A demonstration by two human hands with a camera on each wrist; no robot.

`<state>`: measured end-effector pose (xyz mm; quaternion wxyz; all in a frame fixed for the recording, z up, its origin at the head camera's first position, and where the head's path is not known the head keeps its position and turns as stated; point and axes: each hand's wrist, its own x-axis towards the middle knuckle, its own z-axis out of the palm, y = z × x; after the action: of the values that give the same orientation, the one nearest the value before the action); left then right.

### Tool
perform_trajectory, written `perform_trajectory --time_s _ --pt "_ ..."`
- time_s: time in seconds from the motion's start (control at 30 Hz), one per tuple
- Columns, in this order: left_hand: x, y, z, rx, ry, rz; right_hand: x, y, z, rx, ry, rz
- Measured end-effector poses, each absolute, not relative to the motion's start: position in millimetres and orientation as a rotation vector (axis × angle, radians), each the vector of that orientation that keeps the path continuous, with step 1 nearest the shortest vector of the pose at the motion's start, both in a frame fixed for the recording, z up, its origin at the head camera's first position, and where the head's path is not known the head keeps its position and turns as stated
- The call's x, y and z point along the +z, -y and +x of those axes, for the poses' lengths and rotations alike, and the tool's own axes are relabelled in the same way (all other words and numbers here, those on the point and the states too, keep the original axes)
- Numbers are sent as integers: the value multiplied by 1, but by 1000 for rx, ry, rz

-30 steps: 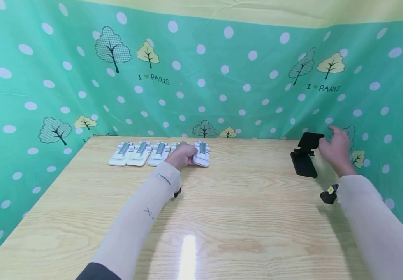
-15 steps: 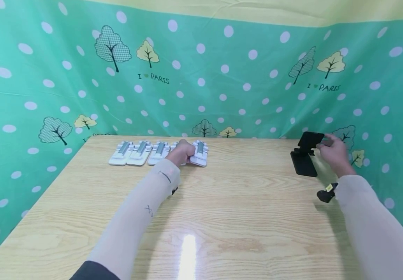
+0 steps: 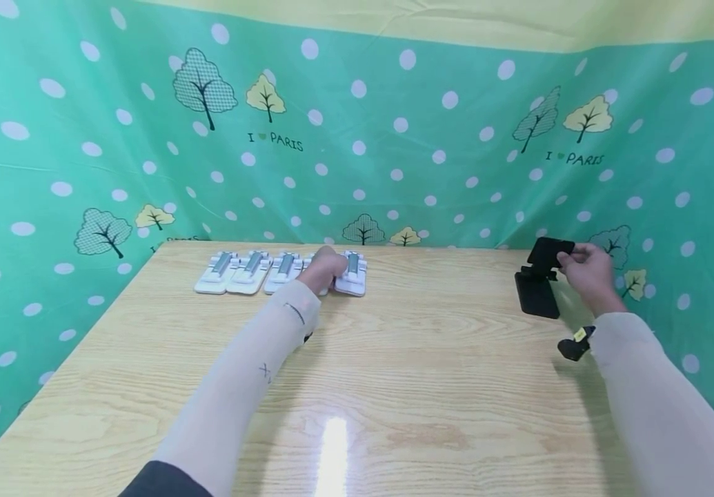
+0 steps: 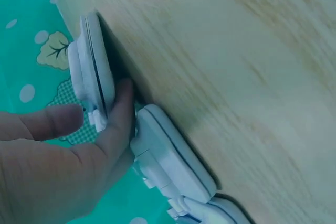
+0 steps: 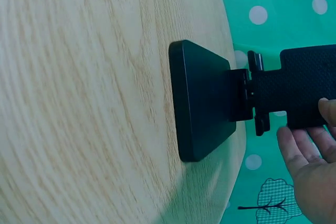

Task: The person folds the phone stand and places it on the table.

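Several white folding phone stands with grey strips stand in a row at the table's back left. My left hand [image 3: 324,268] is at the rightmost white phone stand [image 3: 352,275], a finger under its edge and the thumb on its other side. In the left wrist view that white stand [image 4: 94,69] is tilted, with dark shadow beneath it, beside a flat-lying white stand [image 4: 170,153]. On the right stands a black phone stand [image 3: 538,295], unfolded, its base on the table. My right hand [image 5: 315,166] pinches its raised upper plate [image 5: 302,85], thumb in front and fingers behind.
The wooden table [image 3: 431,373] runs back to a green dotted curtain [image 3: 394,152] with tree prints. A black wrist-camera piece [image 3: 574,347] hangs below my right wrist. The other white stands, such as the leftmost one [image 3: 215,276], are set close together.
The rightmost white phone stand has shifted slightly left with my left hand. My right hand's raised, spread fingers have come down and taken hold of the black stand's upper plate.
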<state>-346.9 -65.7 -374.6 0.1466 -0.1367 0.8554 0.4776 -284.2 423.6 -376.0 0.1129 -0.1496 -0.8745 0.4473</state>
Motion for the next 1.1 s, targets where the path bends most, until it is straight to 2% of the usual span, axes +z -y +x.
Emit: perform_trajectory --time_s 0.37,0.67,0.9,1.1 --pt "-370 58 -344 1273 -2543 -436 -381 -427 -284 1355 2525 -366" --pt "-367 70 -344 1372 -2528 -410 -374 -411 -287 1330 2537 -251" --pt "-370 72 -343 1396 -2576 -412 -361 -386 -292 1335 2507 -130" --pt "-374 64 -340 1511 -2630 -300 -345 -349 -296 1312 2480 17"
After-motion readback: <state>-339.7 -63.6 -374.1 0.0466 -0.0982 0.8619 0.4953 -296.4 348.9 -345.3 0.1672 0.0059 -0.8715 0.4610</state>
